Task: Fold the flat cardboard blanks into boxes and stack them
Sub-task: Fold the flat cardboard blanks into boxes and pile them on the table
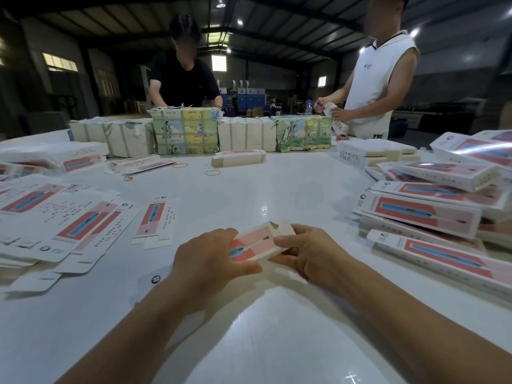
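Note:
Both my hands hold one small white-and-pink cardboard box just above the white table. My left hand grips its near left end, thumb lying along the front edge. My right hand grips its right side, thumb on top. The box's far end flaps stand open. Flat printed blanks lie spread in a pile at the left, and one single blank lies apart beside them. Folded boxes are stacked at the right.
Wrapped bundles stand in a row across the far side of the table. Two people work behind them, one in black, one in white. Rubber bands and a loose box lie mid-table.

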Action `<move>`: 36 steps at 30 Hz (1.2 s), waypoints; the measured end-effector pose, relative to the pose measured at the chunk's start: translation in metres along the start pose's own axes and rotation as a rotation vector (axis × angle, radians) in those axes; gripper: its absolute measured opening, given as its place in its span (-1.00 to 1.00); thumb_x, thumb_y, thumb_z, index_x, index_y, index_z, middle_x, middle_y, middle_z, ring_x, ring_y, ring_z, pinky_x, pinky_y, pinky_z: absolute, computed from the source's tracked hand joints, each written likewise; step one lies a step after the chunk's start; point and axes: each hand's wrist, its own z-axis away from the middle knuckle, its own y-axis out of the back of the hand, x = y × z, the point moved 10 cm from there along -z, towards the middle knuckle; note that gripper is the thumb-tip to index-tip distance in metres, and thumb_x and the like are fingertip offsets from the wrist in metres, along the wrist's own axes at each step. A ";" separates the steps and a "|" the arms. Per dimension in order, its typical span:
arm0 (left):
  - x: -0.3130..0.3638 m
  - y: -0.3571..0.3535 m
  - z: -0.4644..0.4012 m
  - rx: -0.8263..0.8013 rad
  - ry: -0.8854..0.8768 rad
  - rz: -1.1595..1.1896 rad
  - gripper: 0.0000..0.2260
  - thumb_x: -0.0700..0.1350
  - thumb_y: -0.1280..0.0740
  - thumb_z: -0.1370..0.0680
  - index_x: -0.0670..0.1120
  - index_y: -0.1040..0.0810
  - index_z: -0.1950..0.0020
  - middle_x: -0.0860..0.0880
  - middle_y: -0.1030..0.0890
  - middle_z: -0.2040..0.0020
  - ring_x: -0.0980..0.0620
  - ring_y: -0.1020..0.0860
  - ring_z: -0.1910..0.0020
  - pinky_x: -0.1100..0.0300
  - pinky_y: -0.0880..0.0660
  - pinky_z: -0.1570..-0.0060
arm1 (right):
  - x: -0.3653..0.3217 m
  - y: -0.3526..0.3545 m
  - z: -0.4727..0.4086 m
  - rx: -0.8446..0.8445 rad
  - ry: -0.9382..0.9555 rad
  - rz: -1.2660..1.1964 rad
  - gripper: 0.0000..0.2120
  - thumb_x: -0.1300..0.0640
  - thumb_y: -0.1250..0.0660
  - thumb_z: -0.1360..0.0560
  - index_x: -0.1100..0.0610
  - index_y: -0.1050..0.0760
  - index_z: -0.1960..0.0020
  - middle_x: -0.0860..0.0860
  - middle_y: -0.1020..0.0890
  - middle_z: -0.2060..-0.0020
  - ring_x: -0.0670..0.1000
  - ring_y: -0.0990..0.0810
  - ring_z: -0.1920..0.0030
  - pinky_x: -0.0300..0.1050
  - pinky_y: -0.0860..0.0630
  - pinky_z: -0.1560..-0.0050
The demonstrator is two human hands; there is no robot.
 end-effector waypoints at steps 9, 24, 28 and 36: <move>0.009 0.001 -0.003 0.044 0.024 -0.199 -0.49 0.38 -0.24 -0.41 0.04 -0.37 -0.16 0.08 -0.52 -0.04 0.06 -0.52 0.09 0.19 -0.52 0.06 | -0.029 -0.042 0.034 0.177 0.608 1.190 -0.91 0.18 -0.12 -0.58 0.06 -0.38 0.05 -0.01 -0.57 0.22 -0.08 -0.51 0.25 -0.34 -0.34 0.33; 0.017 0.014 0.003 0.186 -0.031 -0.170 -0.47 0.38 -0.26 -0.40 0.05 -0.39 -0.20 0.06 -0.55 -0.12 0.03 -0.54 0.05 0.17 -0.53 0.14 | -0.017 0.007 0.014 0.209 0.184 0.116 -0.84 0.37 -0.30 -0.49 0.20 -0.63 0.12 0.15 -0.70 0.20 0.09 -0.68 0.16 -0.10 -0.64 0.10; 0.021 0.014 0.004 0.215 -0.060 -0.212 -0.44 0.41 -0.23 -0.39 0.06 -0.39 -0.22 0.08 -0.55 -0.13 0.06 -0.52 0.03 0.24 -0.42 0.19 | -0.023 0.007 0.018 0.236 0.260 0.247 -0.81 0.33 -0.38 -0.44 0.10 -0.67 0.25 0.15 -0.70 0.22 0.08 -0.66 0.18 -0.13 -0.63 0.15; 0.019 0.009 0.002 0.169 -0.028 -0.281 -0.42 0.42 -0.19 -0.38 0.05 -0.38 -0.22 0.07 -0.55 -0.13 0.06 -0.53 0.07 0.22 -0.50 0.16 | -0.038 0.000 0.026 0.301 0.402 0.616 -0.44 0.34 -0.22 -0.46 -0.23 -0.60 0.47 -0.14 -0.66 0.29 -0.13 -0.58 0.25 -0.31 -0.44 0.27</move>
